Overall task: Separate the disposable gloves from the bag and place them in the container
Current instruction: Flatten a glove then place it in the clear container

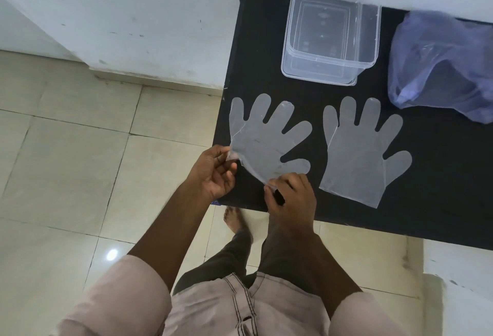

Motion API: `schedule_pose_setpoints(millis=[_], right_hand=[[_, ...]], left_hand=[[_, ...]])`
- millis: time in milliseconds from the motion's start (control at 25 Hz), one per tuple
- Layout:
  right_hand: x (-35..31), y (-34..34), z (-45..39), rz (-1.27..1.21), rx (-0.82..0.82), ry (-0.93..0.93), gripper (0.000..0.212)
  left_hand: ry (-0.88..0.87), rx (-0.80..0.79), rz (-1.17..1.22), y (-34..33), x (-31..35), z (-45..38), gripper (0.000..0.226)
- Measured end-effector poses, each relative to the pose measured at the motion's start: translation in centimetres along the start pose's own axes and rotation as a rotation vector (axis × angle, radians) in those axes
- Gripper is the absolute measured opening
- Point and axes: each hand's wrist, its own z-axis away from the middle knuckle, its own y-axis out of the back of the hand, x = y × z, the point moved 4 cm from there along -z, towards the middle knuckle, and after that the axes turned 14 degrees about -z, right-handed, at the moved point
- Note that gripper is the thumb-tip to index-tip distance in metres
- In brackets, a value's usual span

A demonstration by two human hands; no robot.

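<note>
Two clear disposable gloves lie flat on the black table (pixel 440 189), fingers pointing away from me. The left glove (pixel 264 140) has its cuff at the table's near left corner. My left hand (pixel 216 173) pinches the cuff's left corner, and my right hand (pixel 290 197) pinches its right corner. The right glove (pixel 360 154) lies untouched beside it. A clear rectangular plastic container (pixel 288 50) stands open behind the gloves. The crumpled bluish plastic bag (pixel 440 63) rests at the far right of the table.
A white wall runs behind and to the left of the table. Beige floor tiles (pixel 66 162) spread out on the left and below. My legs and a bare foot (pixel 233 218) stand at the table's near edge.
</note>
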Motion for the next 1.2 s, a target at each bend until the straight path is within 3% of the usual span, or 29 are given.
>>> schedule_pose_setpoints(millis=[120,240,360,440,680,800,1000,1160,1200], right_hand=[[0.0,0.7,-0.6,-0.133,0.062,-0.109,0.014],[-0.2,1.5,-2.0,-0.28,0.071,-0.233,0.018],[-0.4,2.6,-4.4,-0.383,0.017,-0.313,0.015],[-0.1,3.2,-6.2,-0.403,-0.018,-0.33,0.009],[-0.1,4.4,-8.9,-0.391,-0.009,-0.327,0.01],[-0.2,4.5,-9.5,-0.349,-0.037,-0.283,0.013],[-0.3,4.8,-9.7,-0.353,-0.079,-0.239,0.01],[-0.2,5.3,-9.8,-0.39,-0.159,-0.256,0.013],[0.2,5.4,-9.7,-0.398,-0.205,-0.313,0.023]], left_hand=[[-0.06,0.045,-0.061,-0.1,0.3,0.3,0.016],[-0.446,0.272,-0.345,1.0,1.1,0.6,0.01],[-0.972,0.331,-0.814,1.9,2.5,2.0,0.056],[-1.159,0.258,-1.07,1.7,3.5,2.3,0.074],[-1.166,0.037,-1.247,-0.2,4.9,1.2,0.073],[-1.147,0.051,-1.134,-1.3,5.1,1.2,0.054],[-0.966,-0.032,-0.815,-2.5,5.8,0.9,0.019],[-0.897,-0.096,-0.768,-3.2,6.5,0.8,0.013],[-0.892,-0.105,-0.764,-3.4,6.6,0.8,0.013]])
